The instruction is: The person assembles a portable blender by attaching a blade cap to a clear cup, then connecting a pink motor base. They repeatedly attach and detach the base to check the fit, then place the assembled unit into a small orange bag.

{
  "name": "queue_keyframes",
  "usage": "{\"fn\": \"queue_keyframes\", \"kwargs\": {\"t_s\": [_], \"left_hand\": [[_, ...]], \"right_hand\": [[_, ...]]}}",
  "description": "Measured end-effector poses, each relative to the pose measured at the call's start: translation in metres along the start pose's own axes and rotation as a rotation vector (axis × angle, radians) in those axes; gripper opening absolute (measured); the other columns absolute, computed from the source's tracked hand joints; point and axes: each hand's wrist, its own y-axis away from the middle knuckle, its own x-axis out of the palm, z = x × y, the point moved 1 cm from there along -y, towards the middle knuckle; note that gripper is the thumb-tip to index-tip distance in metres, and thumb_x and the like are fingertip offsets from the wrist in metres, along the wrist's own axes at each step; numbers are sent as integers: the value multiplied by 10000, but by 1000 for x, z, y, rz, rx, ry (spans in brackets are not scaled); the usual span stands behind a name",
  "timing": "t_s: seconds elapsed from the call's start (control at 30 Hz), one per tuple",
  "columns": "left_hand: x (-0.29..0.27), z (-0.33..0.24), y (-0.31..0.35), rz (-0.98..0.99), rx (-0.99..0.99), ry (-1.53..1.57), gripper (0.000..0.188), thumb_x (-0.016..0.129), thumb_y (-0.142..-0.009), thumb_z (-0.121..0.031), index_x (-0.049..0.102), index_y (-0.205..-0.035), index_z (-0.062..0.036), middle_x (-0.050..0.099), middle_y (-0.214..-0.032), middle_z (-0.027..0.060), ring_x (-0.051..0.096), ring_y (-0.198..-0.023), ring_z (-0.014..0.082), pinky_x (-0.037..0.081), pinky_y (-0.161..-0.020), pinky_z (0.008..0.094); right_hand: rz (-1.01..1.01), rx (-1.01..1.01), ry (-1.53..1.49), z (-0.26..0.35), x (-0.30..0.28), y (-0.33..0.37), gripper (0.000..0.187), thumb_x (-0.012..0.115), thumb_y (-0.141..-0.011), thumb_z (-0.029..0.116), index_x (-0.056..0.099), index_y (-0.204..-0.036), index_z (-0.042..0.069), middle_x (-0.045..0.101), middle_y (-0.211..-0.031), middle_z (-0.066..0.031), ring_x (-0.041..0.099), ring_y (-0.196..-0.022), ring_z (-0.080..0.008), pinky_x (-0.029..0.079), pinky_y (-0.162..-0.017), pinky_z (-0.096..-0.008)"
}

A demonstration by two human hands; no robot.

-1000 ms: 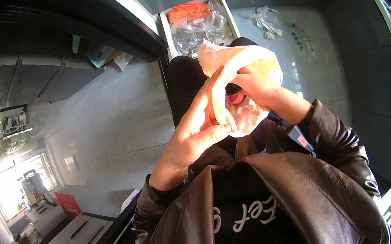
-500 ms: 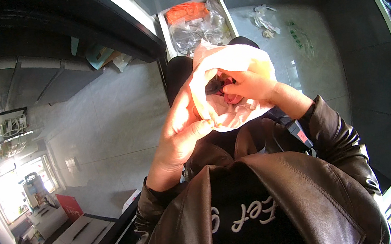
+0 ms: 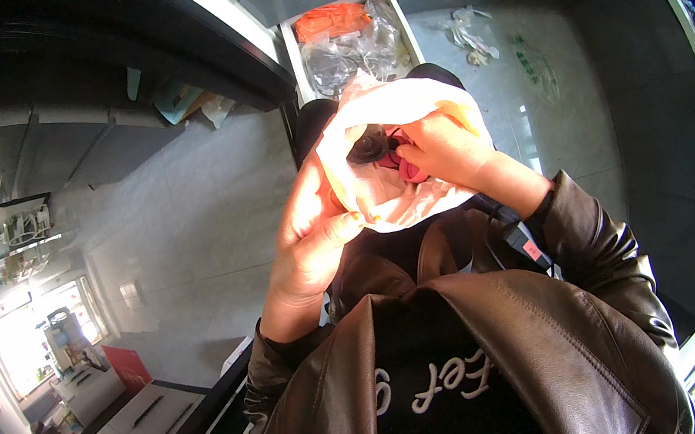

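Observation:
A pale pinkish-white bag (image 3: 428, 94) is held in front of my body with its mouth wide apart. My left hand (image 3: 313, 243) is closed on the left side of its rim, thumb on the near edge. Inside the bag mouth, my right hand (image 3: 451, 151) has its thumb and fingers on a pinkish-red item (image 3: 413, 171) whose kind I cannot make out. Beside that item, deeper in the bag, lies a dark, rounded bundle (image 3: 370, 145). My right fingertips are partly hidden. Bright light washes out much of the bag and both hands.
Beyond the bag, a drawer (image 3: 409, 40) stands pulled out, holding clear plastic bags (image 3: 342, 61) and an orange bag (image 3: 330, 21). Crumpled whitish plastic (image 3: 473, 35) and a clear bag with green print (image 3: 535, 69) lie on the grey floor (image 3: 200, 228). A dark frame edge (image 3: 213, 59) runs at upper left.
The bag's mouth has widened, with my left hand shifting slightly left and nearer. More of the dark bundle shows. My right hand stays in the bag at the pinkish-red item.

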Motion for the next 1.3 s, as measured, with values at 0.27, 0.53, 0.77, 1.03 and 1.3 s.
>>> {"fn": "queue_keyframes", "kwargs": {"t_s": [0.27, 0.53, 0.77, 1.03, 1.3], "left_hand": [[4, -3, 1, -11, 0, 14, 491, 714, -879, -105, 497, -1300, 23, 611, -1024, 61, 614, -950, 163, 492, -879, 288], [0, -6, 0, 25, -3, -40, 918, 745, -889, -166, 250, -1621, 82, 560, -1010, 3, 577, -922, 106, 464, -900, 254], [2, -7, -1, 32, -23, -14, 967, 763, -894, -193, 213, -1653, 45, 572, -1037, 3, 576, -933, 98, 453, -916, 239], [5, -2, -3, 52, -36, 49, 937, 748, -885, -131, 243, -1663, -3, 580, -1254, 48, 580, -1003, 116, 459, -981, 272], [7, -2, -21, 95, -35, 15, 928, 756, -878, -137, 268, -1656, -2, 357, -1656, 129, 548, -1236, 153, 428, -1096, 314]], "right_hand": [[-266, -266, 138, 14, 18, -16, 435, 749, -858, 198, 652, -1231, -5, 681, -1194, -227, 660, -1125, -388, 515, -985, -446], [-260, -118, 57, -15, 29, -32, 347, 710, -881, 181, 701, -1193, 28, 721, -1162, -184, 686, -1102, -366, 529, -959, -443], [-324, -41, 98, -28, 21, -29, 260, 648, -927, 163, 725, -1147, 49, 747, -1102, -152, 709, -1076, -321, 540, -925, -416], [-154, 68, 102, -78, 17, -33, 251, 571, -1018, 147, 726, -1182, 36, 747, -1166, -139, 704, -1094, -277, 533, -926, -373], [-176, 214, 42, -90, 13, -26, 248, 570, -930, 119, 768, -1054, 35, 751, -1119, -156, 703, -1061, -334, 541, -928, -413]]}}
